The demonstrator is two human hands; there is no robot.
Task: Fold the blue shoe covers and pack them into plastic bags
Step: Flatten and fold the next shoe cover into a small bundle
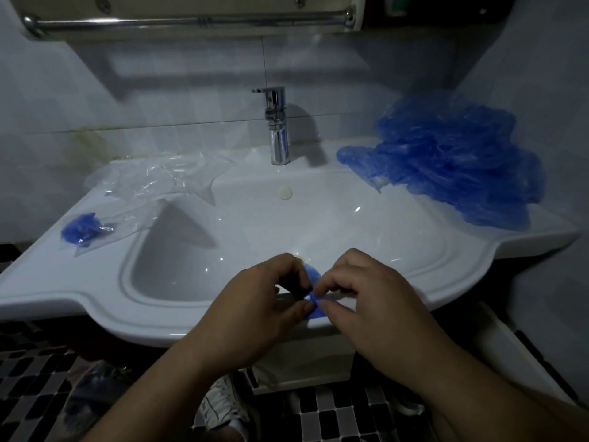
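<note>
packed bag (87,231): left of frame, on sink rim (47,275)
empty bags (153,180): upper left
left hand (255,311): lower centre, fingers curled, pinching shoe cover (314,303)
right hand (369,298): pinching same cover
loose covers (452,161): upper right

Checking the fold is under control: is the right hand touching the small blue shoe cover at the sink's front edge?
Touching. The head view shows the right hand pinching the blue shoe cover in its fingers; the left hand holds it too.
</note>
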